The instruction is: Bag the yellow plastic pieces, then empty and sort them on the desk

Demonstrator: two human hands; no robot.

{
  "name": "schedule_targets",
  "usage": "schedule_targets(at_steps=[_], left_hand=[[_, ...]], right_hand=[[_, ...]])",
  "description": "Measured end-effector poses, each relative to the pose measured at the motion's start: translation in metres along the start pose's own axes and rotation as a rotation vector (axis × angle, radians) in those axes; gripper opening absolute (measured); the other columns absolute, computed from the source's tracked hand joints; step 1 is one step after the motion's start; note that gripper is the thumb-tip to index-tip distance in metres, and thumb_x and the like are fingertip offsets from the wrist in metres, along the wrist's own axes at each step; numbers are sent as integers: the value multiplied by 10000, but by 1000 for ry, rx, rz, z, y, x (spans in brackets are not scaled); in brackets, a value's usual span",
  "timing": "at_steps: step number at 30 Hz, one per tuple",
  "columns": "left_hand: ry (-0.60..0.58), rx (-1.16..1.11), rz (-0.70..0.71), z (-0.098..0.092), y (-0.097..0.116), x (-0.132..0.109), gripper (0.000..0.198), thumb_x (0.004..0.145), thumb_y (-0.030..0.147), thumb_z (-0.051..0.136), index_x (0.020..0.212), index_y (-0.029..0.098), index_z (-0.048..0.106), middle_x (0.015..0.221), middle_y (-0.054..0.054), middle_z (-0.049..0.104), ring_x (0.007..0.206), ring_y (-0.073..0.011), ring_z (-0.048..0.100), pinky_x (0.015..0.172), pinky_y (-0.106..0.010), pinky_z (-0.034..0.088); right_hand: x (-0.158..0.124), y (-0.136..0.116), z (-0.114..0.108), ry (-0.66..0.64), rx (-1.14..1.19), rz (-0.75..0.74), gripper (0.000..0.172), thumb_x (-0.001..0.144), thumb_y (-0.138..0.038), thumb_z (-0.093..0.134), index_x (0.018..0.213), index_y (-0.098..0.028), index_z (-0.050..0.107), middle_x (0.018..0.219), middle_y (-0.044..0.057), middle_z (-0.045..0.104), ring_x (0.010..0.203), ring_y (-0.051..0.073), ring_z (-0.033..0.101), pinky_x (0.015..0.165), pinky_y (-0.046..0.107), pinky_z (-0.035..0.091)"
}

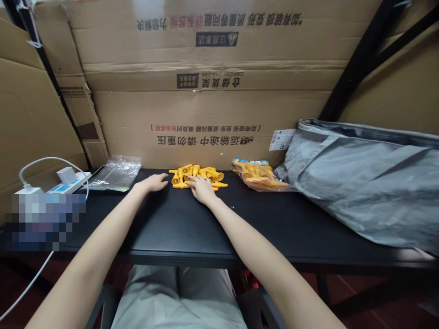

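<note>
Both our hands are at the loose pile of yellow plastic pieces (197,173), far middle of the black surface (178,224). A full bag of the same pieces (259,177) lies at its 3 o'clock and a flat clear bag (116,172) at 9 o'clock, so the work looks barely begun. Our left hand (156,183) lies flat and empty just beside the pile. Our right hand (202,188) rests spread fingers on it, gripping nothing.

The cardboard (113,119) at twelve o'clock carried mirrored Chinese print: 运输途中 请勿重压 lowest, 仓储货架 above it, and 注意事项 on a dark label higher still. The white tag (281,139) at two o'clock was too small to read.
</note>
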State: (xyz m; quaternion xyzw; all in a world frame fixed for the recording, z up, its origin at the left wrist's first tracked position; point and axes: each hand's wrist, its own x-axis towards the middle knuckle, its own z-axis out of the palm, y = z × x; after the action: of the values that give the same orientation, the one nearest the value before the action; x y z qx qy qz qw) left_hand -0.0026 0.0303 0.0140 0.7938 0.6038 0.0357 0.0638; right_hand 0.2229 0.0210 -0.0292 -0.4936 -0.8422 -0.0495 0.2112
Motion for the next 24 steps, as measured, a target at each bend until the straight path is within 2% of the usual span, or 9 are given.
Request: schedule_targets(at_steps=[3,6,9,12,14,16,20,24], left_hand=[[-47,-4,10,2,27,6,610,845,431,488,1395,176,419,1366,-134,542,1217,-265,550,989,-337,428],[17,60,-38,8,43,10,599,793,488,575,1316,207,496,1285,-140,604,1147,-299,594,905,-355,476],[90,84,-71,14,48,13,572,779,496,612,1264,203,536,1241,-157,624,1117,-316,606,880,-366,483],[129,67,-71,20,46,13,564,786,485,622,1272,213,531,1242,-153,624,1133,-320,596,900,-376,472],[149,36,-64,25,43,12,568,819,476,592,1316,222,491,1249,-145,624,1145,-312,591,914,-381,465],[166,-10,-40,32,39,9,583,862,459,540,1377,215,421,1272,-146,612,1165,-295,582,932,-378,456],[184,-95,21,44,33,7,603,905,409,481,1434,167,325,1332,-164,564,1209,-267,555,979,-367,430],[197,-165,35,49,31,8,609,906,378,479,1447,173,291,1374,-161,527,1257,-254,515,1029,-386,394]], right_hand=[[4,7,2,98,154,50,363,854,-124,472,1103,-259,699,1303,57,602,1169,252,536,1009,497,357],[11,21,2,340,460,219,280,837,-149,477,989,-183,709,1152,102,676,1071,221,600,960,415,432],[17,43,-2,631,859,564,178,842,-230,488,854,-153,647,908,73,699,761,160,648,749,303,520],[17,66,-10,819,1275,934,109,863,-260,473,843,-172,534,740,-15,631,477,79,542,478,194,450],[14,77,-15,901,1457,1083,126,906,-286,419,865,-185,482,687,-48,583,409,53,485,413,163,402],[11,83,-18,934,1554,1148,164,942,-326,364,907,-195,456,691,-55,572,387,40,466,392,148,392],[7,85,-21,956,1657,1166,246,971,-419,294,1054,-230,428,804,-33,618,420,40,518,414,150,450],[5,88,-21,1003,1636,1192,373,970,-489,225,1119,-219,437,872,13,645,437,53,540,447,183,508]])
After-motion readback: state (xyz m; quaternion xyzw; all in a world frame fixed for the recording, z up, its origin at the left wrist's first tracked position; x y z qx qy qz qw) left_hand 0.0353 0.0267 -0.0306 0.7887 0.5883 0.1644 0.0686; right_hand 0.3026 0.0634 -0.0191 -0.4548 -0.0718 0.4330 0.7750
